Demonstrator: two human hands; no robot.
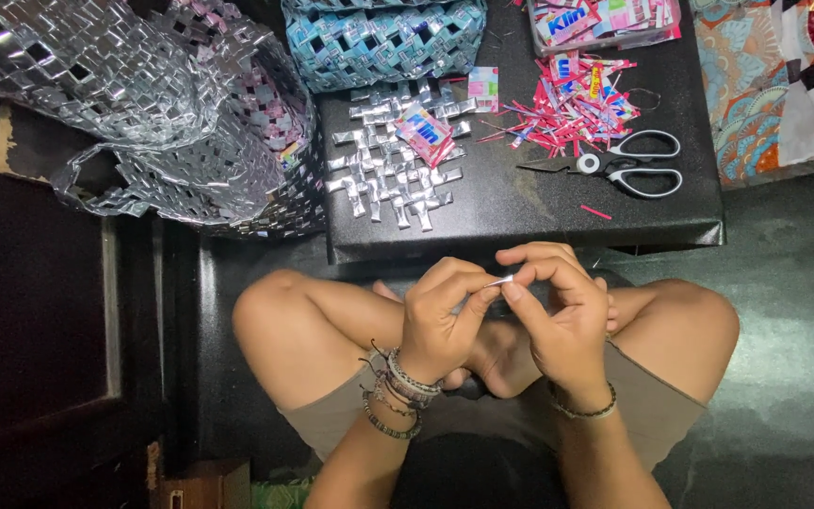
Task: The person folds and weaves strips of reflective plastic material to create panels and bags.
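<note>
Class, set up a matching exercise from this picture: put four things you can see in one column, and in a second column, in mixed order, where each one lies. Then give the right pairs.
Things:
1. scissors
2. small silver strip
3. silver woven mat
4. blue woven basket

Places:
A. pinched between the fingertips of the left hand and the right hand
B. at the far edge of the black table, behind the mat
C. on the table's right side, below the pile of pink scraps
D. flat on the table's left side

Pairs: 1-C, 2-A, 3-D, 4-B
</note>
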